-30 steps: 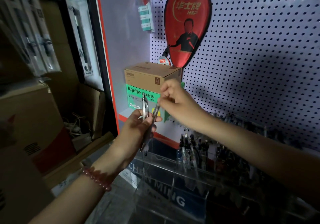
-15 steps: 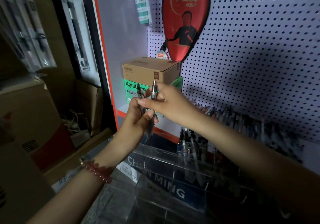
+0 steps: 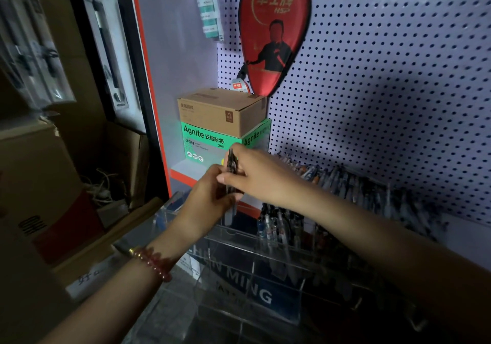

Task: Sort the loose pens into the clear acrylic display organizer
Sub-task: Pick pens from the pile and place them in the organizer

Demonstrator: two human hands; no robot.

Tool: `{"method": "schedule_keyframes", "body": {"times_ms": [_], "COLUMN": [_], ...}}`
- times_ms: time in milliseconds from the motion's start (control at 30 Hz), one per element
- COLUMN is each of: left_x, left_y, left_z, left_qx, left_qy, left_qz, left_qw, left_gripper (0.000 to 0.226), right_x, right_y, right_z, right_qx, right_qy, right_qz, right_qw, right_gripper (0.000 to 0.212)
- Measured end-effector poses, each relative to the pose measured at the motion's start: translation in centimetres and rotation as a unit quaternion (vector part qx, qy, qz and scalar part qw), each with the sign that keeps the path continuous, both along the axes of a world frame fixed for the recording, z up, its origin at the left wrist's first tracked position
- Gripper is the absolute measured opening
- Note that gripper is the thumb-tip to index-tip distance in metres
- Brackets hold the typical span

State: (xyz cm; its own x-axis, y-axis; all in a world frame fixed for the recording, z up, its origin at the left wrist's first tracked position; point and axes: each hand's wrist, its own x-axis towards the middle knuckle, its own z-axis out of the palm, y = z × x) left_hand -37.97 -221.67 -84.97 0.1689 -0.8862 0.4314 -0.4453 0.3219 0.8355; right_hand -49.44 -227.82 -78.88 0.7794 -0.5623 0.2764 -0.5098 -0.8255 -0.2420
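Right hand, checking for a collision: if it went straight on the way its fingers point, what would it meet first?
The right hand points leftward, so it would first meet the left hand, close against it around the slim dark pens. Depth between them is unclear.

- left hand (image 3: 210, 195) and right hand (image 3: 255, 173) touching mid-frame, held pens (image 3: 230, 163) between them
- organizer (image 3: 247, 285) at 6 o'clock below, stocked pens (image 3: 273, 224) in its right compartments
- carton (image 3: 220, 109) on Agnite box (image 3: 210, 141) at 12, paddle case (image 3: 275, 32) on pegboard (image 3: 385, 78) above
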Motion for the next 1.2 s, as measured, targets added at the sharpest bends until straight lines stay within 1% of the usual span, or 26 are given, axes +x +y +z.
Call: {"method": "schedule_keyframes", "body": {"times_ms": [100, 167, 233, 267, 433, 533, 567, 700, 767, 833, 900, 967, 1033, 1067, 1133, 1200], "left_x": [0.1, 0.6, 0.9, 1.0, 1.4, 1.3, 1.3, 1.5, 1.5, 1.4, 1.2, 0.9, 0.7, 0.6, 0.4, 0.2], "left_y": [-0.2, -0.5, -0.7, -0.8, -1.0, -1.2, -1.3, -1.6, -1.6, -1.6, -1.5, -1.5, -1.4, -1.4, -1.4, -1.4], "left_z": [-0.6, -0.9, -1.1, -1.2, -1.3, -1.5, -1.6, -1.3, -1.1, -0.8, -0.4, 0.0, 0.3, 0.4, 0.6, 0.7], "left_qx": [0.020, 0.030, 0.030, 0.030, 0.042, 0.044, 0.047, 0.074, 0.076, 0.067, 0.051, 0.024, 0.005, 0.001, -0.003, -0.010], "left_qy": [-0.036, -0.059, -0.075, -0.081, -0.092, -0.084, -0.081, -0.075, -0.064, -0.034, -0.029, -0.030, -0.022, -0.017, -0.008, -0.004], "left_qz": [0.023, 0.058, 0.086, 0.095, 0.103, 0.121, 0.130, 0.135, 0.136, 0.136, 0.138, 0.141, 0.138, 0.135, 0.130, 0.128], "left_qw": [0.999, 0.996, 0.993, 0.992, 0.990, 0.988, 0.987, 0.985, 0.986, 0.988, 0.989, 0.989, 0.990, 0.991, 0.991, 0.992], "left_gripper": [0.033, 0.032, 0.027, 0.023, 0.022, 0.013, 0.010, 0.018, 0.017, 0.016, 0.016, 0.017, 0.017, 0.018, 0.021, 0.025], "right_x": [0.0, 0.2, 0.2, 0.2, 0.0, 0.1, 0.1, -1.3, -2.8, -4.3, -5.4, -6.0, -6.4, -6.5, -6.6, -6.8], "right_y": [0.0, -0.2, -0.5, -0.5, -0.6, -0.8, -1.0, -3.5, -5.7, -8.7, -11.8, -14.2, -15.8, -16.1, -16.6, -16.6], "right_z": [-1.0, -1.6, -1.9, -2.0, -2.3, -2.3, -2.1, 0.4, 1.8, 1.7, 0.1, -2.0, -3.8, -4.4, -5.3, -5.5], "right_qx": [0.016, 0.081, 0.144, 0.158, 0.167, 0.163, 0.154, 0.154, 0.163, 0.173, 0.172, 0.141, 0.097, 0.089, 0.076, 0.038], "right_qy": [0.043, 0.037, 0.023, 0.023, 0.036, 0.037, 0.033, -0.017, 0.019, 0.102, 0.161, 0.213, 0.262, 0.276, 0.263, 0.248], "right_qz": [-0.001, 0.010, 0.032, 0.042, 0.065, 0.059, 0.054, 0.009, -0.018, -0.050, -0.084, -0.100, -0.091, -0.089, -0.077, -0.063], "right_qw": [0.999, 0.996, 0.989, 0.986, 0.983, 0.984, 0.986, 0.988, 0.986, 0.978, 0.968, 0.962, 0.956, 0.953, 0.959, 0.966], "right_gripper": [0.038, 0.042, 0.039, 0.036, 0.030, 0.030, 0.029, 0.020, 0.022, 0.025, 0.027, 0.028, 0.028, 0.027, 0.024, 0.020]}}
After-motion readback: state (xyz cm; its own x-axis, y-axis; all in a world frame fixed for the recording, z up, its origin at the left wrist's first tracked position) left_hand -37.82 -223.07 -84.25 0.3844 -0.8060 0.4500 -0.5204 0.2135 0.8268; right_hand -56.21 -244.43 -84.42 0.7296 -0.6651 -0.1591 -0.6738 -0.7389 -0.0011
